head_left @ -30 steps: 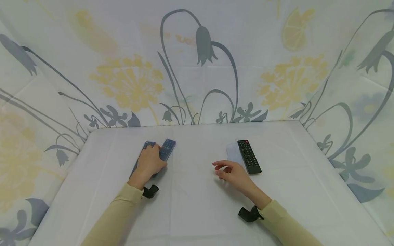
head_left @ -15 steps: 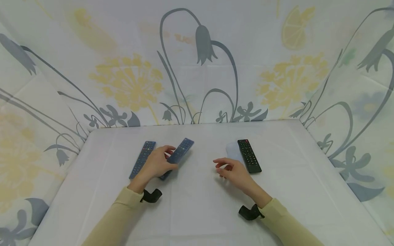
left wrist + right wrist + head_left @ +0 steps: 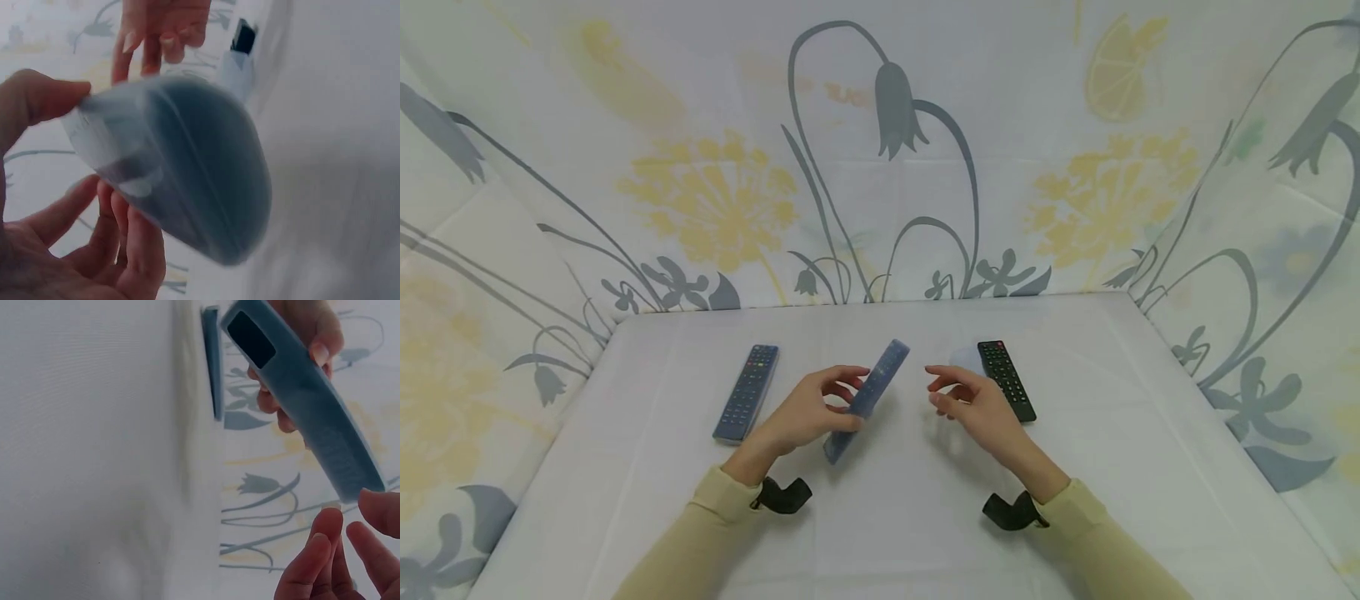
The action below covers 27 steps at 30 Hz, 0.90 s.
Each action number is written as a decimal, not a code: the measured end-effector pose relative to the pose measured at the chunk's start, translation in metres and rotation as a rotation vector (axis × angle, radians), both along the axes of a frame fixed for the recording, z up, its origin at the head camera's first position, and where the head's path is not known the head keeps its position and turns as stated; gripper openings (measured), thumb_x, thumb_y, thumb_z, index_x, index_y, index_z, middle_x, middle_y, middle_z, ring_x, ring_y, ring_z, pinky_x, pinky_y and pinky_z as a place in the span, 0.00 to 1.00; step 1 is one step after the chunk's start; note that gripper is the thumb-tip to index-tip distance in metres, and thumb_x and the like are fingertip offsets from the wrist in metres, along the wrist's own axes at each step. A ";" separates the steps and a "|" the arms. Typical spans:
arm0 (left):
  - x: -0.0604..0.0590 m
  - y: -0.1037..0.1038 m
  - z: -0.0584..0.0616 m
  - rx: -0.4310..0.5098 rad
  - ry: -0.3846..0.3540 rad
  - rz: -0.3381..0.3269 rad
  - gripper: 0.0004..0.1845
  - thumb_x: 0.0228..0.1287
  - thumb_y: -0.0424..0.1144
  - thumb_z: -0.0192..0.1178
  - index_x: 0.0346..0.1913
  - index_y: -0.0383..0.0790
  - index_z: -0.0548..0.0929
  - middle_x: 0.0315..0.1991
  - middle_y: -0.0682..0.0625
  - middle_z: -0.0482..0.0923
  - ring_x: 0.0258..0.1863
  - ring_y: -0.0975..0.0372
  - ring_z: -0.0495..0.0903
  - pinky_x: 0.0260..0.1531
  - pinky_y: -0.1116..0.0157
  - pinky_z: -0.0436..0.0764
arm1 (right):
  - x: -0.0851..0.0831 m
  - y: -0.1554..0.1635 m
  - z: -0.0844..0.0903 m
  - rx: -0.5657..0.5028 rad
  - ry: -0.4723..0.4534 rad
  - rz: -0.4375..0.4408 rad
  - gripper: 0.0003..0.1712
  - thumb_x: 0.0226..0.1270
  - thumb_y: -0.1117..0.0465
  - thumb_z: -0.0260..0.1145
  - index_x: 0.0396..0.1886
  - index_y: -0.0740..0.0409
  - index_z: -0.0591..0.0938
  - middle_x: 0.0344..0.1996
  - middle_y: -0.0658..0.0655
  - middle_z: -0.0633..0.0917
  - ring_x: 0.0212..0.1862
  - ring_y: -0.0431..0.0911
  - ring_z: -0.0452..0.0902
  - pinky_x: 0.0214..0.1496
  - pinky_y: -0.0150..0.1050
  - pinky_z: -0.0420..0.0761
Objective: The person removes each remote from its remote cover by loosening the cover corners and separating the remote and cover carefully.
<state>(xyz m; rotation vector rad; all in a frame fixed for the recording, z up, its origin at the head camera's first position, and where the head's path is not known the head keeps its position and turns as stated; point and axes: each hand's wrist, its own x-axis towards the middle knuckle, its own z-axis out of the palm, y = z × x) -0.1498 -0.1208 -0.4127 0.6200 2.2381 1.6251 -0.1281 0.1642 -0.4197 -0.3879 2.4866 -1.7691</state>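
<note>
At the table's middle, the left hand [image 3: 808, 414] grips the blue-sleeved remote [image 3: 867, 400], now lifted and carried rightward, away from the grey remote [image 3: 747, 392]. The right hand [image 3: 973, 406], fingers loosely spread and holding nothing, has edged toward it.

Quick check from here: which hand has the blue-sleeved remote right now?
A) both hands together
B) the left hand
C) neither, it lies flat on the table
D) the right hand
B: the left hand grips the blue-sleeved remote lifted off the table, while the right hand is close beside it with fingers apart, not touching it.
</note>
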 end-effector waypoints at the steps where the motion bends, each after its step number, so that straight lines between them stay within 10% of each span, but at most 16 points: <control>1: 0.001 0.002 0.000 0.027 -0.024 -0.021 0.35 0.54 0.30 0.72 0.68 0.39 0.74 0.55 0.43 0.74 0.48 0.53 0.74 0.50 0.57 0.79 | 0.000 0.000 0.002 -0.004 0.015 -0.003 0.24 0.69 0.63 0.68 0.64 0.54 0.79 0.44 0.57 0.83 0.37 0.51 0.83 0.40 0.38 0.82; 15: 0.005 0.019 -0.004 0.224 -0.163 -0.208 0.33 0.55 0.31 0.70 0.66 0.32 0.74 0.54 0.43 0.76 0.49 0.53 0.75 0.46 0.59 0.79 | 0.007 -0.005 0.020 -0.171 0.152 -0.033 0.29 0.67 0.66 0.68 0.68 0.57 0.75 0.58 0.59 0.78 0.55 0.50 0.78 0.51 0.35 0.81; 27: 0.006 0.023 -0.009 0.140 -0.124 -0.223 0.31 0.61 0.35 0.68 0.67 0.36 0.75 0.58 0.45 0.78 0.53 0.53 0.77 0.47 0.57 0.79 | 0.007 -0.008 0.021 -0.375 -0.010 -0.064 0.22 0.68 0.65 0.69 0.57 0.73 0.79 0.53 0.71 0.81 0.50 0.45 0.84 0.53 0.41 0.81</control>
